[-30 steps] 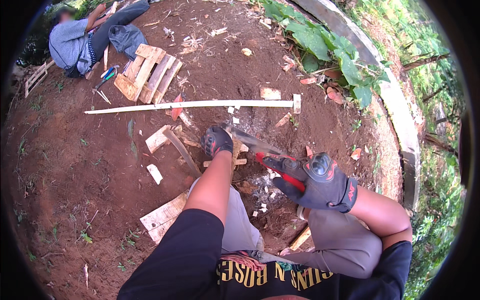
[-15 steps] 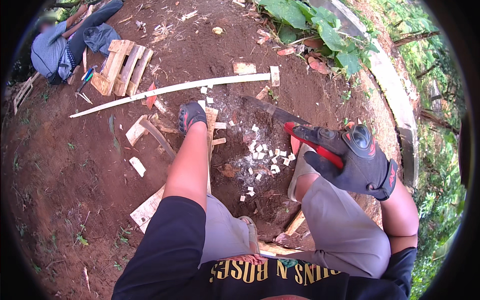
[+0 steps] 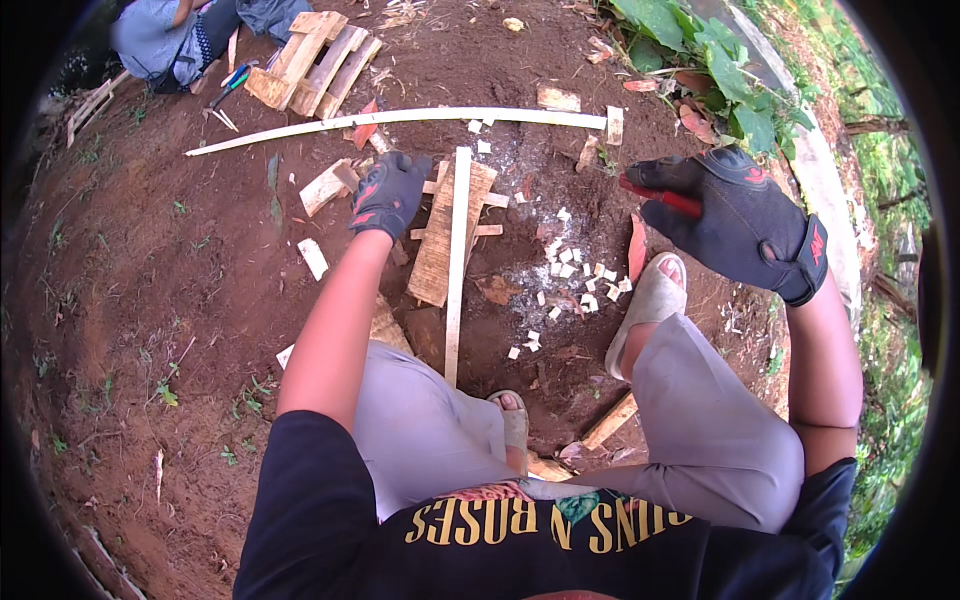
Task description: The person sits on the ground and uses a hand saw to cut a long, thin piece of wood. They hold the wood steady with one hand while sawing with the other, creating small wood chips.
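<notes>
My right hand (image 3: 725, 205), in a black and red glove, is raised at the right and closed round the red handle (image 3: 668, 201) of a machete. The blade can hardly be made out now. My left hand (image 3: 388, 195), gloved alike, is curled just left of a wooden board (image 3: 445, 240); what its fingers hold, if anything, is hidden. A thin pale wood strip (image 3: 458, 270) lies lengthwise over the board, apart from my left hand. Short crosspieces show under the board. Several small cut wood squares (image 3: 568, 262) are scattered on the dirt between my hands.
A long thin strip (image 3: 400, 118) lies across the ground beyond. Slatted wood pieces (image 3: 318, 65) and green-handled pliers (image 3: 236, 80) lie at the far left near a seated person (image 3: 165, 42). Leafy plants (image 3: 735, 80) and a concrete edge (image 3: 825, 190) border the right.
The view has shifted, so the ground things sit further right and higher. My left hand has come away from the strip. The machete's blade, plain before, no longer shows clearly.
</notes>
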Tool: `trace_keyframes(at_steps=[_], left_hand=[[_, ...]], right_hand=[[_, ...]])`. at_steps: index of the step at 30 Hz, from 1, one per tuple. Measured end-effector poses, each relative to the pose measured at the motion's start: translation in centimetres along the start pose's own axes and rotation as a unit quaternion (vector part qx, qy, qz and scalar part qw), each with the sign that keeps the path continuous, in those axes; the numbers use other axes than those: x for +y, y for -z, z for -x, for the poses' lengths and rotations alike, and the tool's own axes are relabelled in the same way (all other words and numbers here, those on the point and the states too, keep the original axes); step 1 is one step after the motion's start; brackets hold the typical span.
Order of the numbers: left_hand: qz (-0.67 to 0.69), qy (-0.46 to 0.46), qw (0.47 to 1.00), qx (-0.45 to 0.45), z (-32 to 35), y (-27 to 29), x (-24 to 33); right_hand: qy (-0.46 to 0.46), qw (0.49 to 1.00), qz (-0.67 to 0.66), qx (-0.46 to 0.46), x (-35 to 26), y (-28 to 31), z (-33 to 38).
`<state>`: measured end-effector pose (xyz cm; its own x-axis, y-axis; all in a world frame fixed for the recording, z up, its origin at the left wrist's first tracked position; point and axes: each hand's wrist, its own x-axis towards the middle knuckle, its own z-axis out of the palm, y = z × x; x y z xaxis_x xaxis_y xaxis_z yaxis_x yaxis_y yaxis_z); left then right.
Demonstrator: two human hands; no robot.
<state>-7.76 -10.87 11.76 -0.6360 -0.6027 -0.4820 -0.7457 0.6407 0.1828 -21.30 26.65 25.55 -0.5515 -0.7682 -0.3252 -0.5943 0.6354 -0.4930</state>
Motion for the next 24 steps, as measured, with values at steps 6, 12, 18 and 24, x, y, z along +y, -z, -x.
trace_keyframes(at_steps=[6,12,18,24], left_hand=[[-0.288,-0.093,0.948,-0.103,9.1,-7.8,-3.4],[-0.335,-0.089,0.933,-0.098,7.7,-13.2,-6.9],[-0.327,-0.060,0.934,-0.126,7.0,-9.5,-3.7],[-0.346,-0.135,0.928,0.006,5.8,-10.9,-4.6]], right_hand=[[0.033,0.998,0.026,0.042,0.2,0.6,-1.4],[-0.013,0.999,-0.020,0.026,0.6,0.9,-1.3],[-0.030,0.997,-0.064,0.037,1.6,0.6,0.5],[0.021,0.996,-0.064,0.058,3.2,-0.7,0.9]])
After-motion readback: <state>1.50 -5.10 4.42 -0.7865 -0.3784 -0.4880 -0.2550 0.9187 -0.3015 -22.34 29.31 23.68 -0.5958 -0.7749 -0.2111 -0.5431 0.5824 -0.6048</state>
